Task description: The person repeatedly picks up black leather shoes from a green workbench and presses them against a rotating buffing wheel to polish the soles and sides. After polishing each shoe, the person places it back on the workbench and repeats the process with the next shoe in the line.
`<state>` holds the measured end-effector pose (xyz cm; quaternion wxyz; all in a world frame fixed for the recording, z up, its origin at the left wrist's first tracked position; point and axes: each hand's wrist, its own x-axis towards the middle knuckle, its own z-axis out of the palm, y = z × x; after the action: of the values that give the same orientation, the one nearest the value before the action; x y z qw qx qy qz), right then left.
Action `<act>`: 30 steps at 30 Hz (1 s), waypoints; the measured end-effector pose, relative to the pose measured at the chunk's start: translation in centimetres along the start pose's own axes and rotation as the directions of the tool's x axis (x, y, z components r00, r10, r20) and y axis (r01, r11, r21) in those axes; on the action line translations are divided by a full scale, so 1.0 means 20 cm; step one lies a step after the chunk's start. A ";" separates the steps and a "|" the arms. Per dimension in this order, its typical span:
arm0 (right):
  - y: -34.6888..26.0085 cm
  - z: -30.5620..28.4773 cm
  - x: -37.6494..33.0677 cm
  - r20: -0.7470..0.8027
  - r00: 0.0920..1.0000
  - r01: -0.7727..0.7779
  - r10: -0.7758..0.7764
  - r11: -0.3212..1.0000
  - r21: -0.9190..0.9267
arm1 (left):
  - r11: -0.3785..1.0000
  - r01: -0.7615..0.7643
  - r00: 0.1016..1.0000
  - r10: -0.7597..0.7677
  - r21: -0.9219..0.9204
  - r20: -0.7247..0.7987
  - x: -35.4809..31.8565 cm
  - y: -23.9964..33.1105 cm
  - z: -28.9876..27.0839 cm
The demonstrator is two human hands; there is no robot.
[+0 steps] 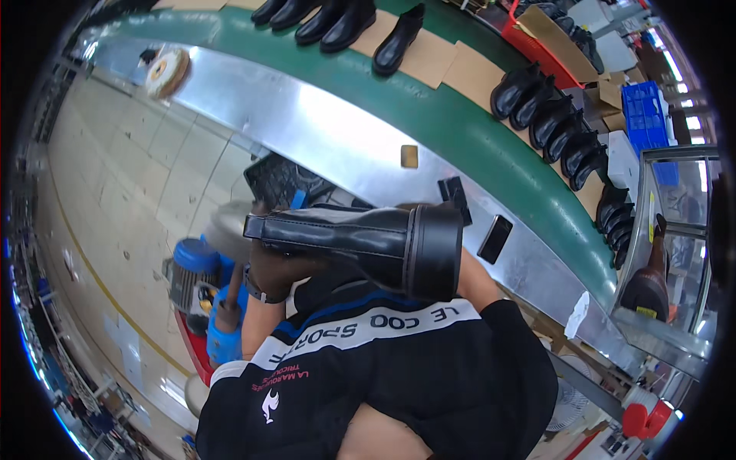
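A black leather boot (360, 238) is held sideways in front of my chest, its shaft to the left and its thick dark sole (437, 253) to the right. My left hand (282, 270), below a dark wrist strap, is closed against the underside of the shaft; its fingers are largely hidden. Behind the sole end goes my right hand (474, 277), of which mostly the wrist shows; it supports the boot there, fingers covered by it. Just left of the shaft is a pale rounded wheel (230, 230), partly covered by the boot.
Beyond the boot runs a metal ledge (307, 123) with a small brown block (409, 156), a phone (495, 238) and a round white pad (167, 73). Several black boots (399, 42) stand on cardboard along a green belt (460, 123). A blue motor (195, 264) stands at left.
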<state>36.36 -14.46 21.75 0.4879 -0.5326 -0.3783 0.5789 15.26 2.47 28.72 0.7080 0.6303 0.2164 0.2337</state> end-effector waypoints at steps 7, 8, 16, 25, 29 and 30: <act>0.23 -0.25 0.12 -0.194 0.976 0.029 0.102 0.817 0.576 | 0.994 0.103 0.983 -0.097 -0.030 0.157 0.84 -0.34 0.16; 0.24 -0.30 0.14 -0.206 0.973 0.045 0.107 0.785 0.617 | 0.993 0.118 0.973 -0.113 -0.015 0.203 0.98 -0.45 0.14; 0.04 -1.36 0.36 -0.617 0.779 0.285 -0.109 0.938 0.195 | 0.932 0.351 0.928 -0.359 0.085 0.103 1.21 -0.66 0.27; 0.34 -2.48 0.73 -0.961 -0.252 -0.587 0.113 0.772 0.244 | 0.808 0.582 0.808 -0.564 0.085 -0.170 0.79 -0.77 0.06; 0.51 -2.44 0.72 -0.954 -0.293 -0.619 0.060 0.749 0.237 | 0.741 0.670 0.717 -0.660 -0.040 -0.224 0.79 -0.70 0.18; 0.51 -2.41 0.72 -0.957 -0.280 -0.640 0.074 0.728 0.244 | 0.756 0.653 0.746 -0.635 0.038 -0.203 0.79 -0.72 0.18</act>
<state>82.81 -6.85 1.26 0.2712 -0.9414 0.1999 0.0175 30.89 7.70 14.71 0.6883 0.5302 0.4949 0.0182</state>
